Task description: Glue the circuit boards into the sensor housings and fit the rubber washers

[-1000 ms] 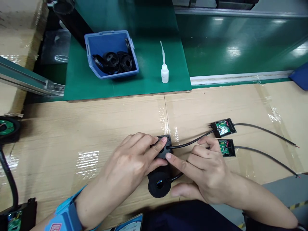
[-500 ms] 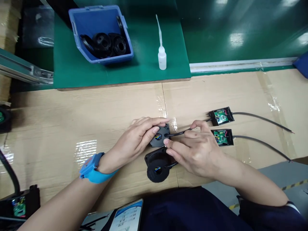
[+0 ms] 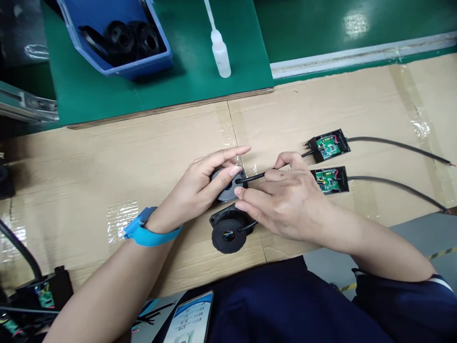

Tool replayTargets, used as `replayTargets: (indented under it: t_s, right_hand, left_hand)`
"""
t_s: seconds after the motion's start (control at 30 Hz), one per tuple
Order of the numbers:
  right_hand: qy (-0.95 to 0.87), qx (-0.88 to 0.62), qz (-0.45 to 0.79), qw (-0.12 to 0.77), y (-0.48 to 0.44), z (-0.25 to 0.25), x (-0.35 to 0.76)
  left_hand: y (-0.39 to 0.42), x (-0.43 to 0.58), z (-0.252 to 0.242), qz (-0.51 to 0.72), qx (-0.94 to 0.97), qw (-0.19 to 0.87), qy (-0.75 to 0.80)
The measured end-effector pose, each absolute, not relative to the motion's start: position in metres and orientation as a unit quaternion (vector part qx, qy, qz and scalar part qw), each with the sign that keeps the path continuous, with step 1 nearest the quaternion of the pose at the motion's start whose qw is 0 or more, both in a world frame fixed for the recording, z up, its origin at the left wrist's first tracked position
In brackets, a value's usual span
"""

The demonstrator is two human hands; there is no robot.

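My left hand is closed round a round dark-grey housing, its thumb lying across the top near the centre hole and its index finger stretched out beyond. At the right side of that housing, my right hand has its thumb and index fingertip pressed to the rim. A black cable runs from the housing under my right hand's curled fingers toward a box with a circuit board. Just below sits a second round black housing, apart from my left hand, with coloured wires visible in its hole.
Two open black boxes with green circuit boards lie at right, cables trailing off. A blue bin of black round parts and a white squeeze bottle stand on the green board. More black parts lie at lower left.
The camera view has shifted and tilted. My left thumb has moved further over the upper housing, covering the coloured wires in its hole. My right hand keeps its place at the rim.
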State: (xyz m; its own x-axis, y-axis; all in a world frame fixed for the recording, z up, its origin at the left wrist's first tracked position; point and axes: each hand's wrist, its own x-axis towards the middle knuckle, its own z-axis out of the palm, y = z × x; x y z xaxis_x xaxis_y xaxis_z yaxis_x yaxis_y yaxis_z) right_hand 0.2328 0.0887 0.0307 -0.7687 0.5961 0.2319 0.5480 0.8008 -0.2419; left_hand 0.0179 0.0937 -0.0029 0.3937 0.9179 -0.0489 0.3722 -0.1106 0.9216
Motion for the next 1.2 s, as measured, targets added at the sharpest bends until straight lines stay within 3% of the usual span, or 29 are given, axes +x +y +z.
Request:
replayTargets:
  t_s: [0.17,0.4,0.73,0.9,1.1,1.2]
  right_hand:
    - [-0.936,-0.317,0.091,0.123,0.087,0.03,0.232]
    - [-0.929,-0.311,0.046,0.192,0.086,0.024,0.235]
    - [-0.934,-0.297,0.057,0.191,0.086,0.026,0.238]
    - [-0.93,-0.287,0.05,0.226,0.087,0.026,0.238]
    - [-0.933,-0.311,0.057,0.17,0.087,0.028,0.233]
    - [-0.933,-0.305,0.041,0.189,0.086,0.026,0.231]
  left_hand:
    - [0.094,0.017,-0.006,0.296,0.672,0.484,0.476]
    - [0.085,-0.001,-0.008,0.286,0.684,0.535,0.405]
    - [0.084,-0.005,-0.009,0.283,0.784,0.391,0.391]
    - [0.084,-0.006,-0.01,0.262,0.799,0.362,0.401]
    - [0.083,-0.006,-0.013,0.248,0.802,0.354,0.412]
    - [0.082,-0.006,-0.013,0.244,0.8,0.354,0.42]
